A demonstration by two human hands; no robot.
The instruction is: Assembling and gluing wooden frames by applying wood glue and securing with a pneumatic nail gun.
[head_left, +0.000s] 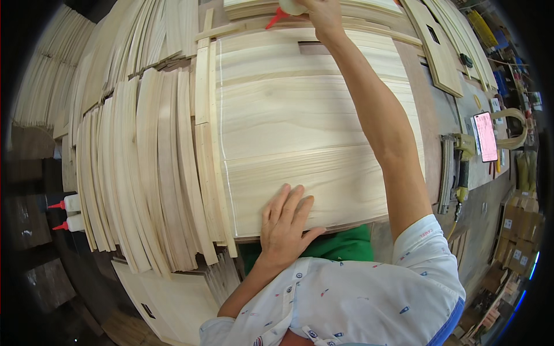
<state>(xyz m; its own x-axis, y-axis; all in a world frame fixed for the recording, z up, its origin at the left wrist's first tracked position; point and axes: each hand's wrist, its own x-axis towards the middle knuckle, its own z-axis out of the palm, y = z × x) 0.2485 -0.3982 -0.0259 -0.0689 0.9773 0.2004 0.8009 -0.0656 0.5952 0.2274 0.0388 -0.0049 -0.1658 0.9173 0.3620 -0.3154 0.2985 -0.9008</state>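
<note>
Right hand (323, 16), fingers clamped on a glue bottle (288, 7) with red nozzle, works the far edge at 12 o'clock of the wood panel (300, 127), while left hand (285, 225), fingers spread flat, pins its near edge at 6 o'clock.

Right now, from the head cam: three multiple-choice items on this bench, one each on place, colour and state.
1. Where does the left hand rest?
A. on the near edge of the wood panel
B. on a cardboard box
C. on the phone

2. What colour is the nozzle of the glue bottle in the right hand?
A. blue
B. red
C. yellow

3. How is the left hand?
A. closed in a fist
B. pinching a strip
C. flat, fingers spread

Answers: 1 A, the palm lies on the panel's near edge. 2 B, the tip shows red. 3 C, the fingers lie open on the wood.
</note>
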